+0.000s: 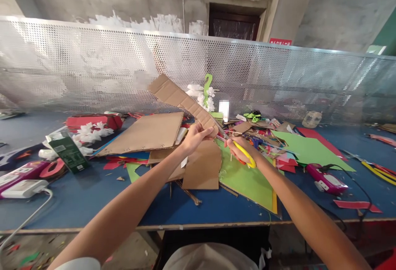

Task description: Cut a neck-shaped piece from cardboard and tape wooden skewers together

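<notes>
A long strip of brown cardboard (185, 103) slants up and to the left above the table. My left hand (199, 134) is closed on its lower right end. In my right hand (239, 148) is a pair of scissors with yellow and orange handles (247, 154). The blades point left and meet the strip's lower end; whether they are apart I cannot make out. Below my hands lie a cut cardboard piece (202, 165) with a curved side and a light green sheet (247, 179).
A blue table (123, 202) holds a large cardboard sheet (148, 132), a dark green box (68, 152), purple power strips (328, 179) and another pair of scissors (377, 171). Paper scraps pile up at the back middle. A perforated metal screen (117, 76) stands behind.
</notes>
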A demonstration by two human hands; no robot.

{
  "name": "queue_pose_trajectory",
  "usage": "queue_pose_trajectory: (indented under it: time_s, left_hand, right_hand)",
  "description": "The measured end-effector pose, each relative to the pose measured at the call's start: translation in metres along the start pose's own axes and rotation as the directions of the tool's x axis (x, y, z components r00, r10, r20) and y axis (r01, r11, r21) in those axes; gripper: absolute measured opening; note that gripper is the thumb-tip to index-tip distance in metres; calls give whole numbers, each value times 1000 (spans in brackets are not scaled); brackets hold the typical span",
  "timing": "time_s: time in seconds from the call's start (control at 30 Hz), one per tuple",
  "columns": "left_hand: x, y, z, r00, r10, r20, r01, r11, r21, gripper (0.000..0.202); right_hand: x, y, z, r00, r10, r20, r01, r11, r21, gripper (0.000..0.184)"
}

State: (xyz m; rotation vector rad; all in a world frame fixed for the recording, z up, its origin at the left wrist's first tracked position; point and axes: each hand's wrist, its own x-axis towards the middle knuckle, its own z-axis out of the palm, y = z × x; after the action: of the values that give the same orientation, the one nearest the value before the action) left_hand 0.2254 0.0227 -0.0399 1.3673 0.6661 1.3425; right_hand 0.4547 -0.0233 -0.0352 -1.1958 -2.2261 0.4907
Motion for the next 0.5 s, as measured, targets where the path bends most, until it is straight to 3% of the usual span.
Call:
queue_pose_trajectory:
  time_s: [0.1, 0.33, 0.5]
  left_hand:
    - [0, 0, 1, 1000, 5, -6, -5, 1000, 0, 44]
    - [-1, -4, -1, 998, -61, -17, 61, 998, -32, 46]
    - [-3, -8, 7, 998, 45, -54, -49, 995, -87, 49]
  right_hand:
    - [-1, 2, 3, 1000, -5, -24, 6, 1000, 19, 70]
    - [1, 4, 1, 997, -6, -83, -4, 994, -112, 67]
    - [5, 8, 5, 999, -28, -44, 23, 992, -120, 68]
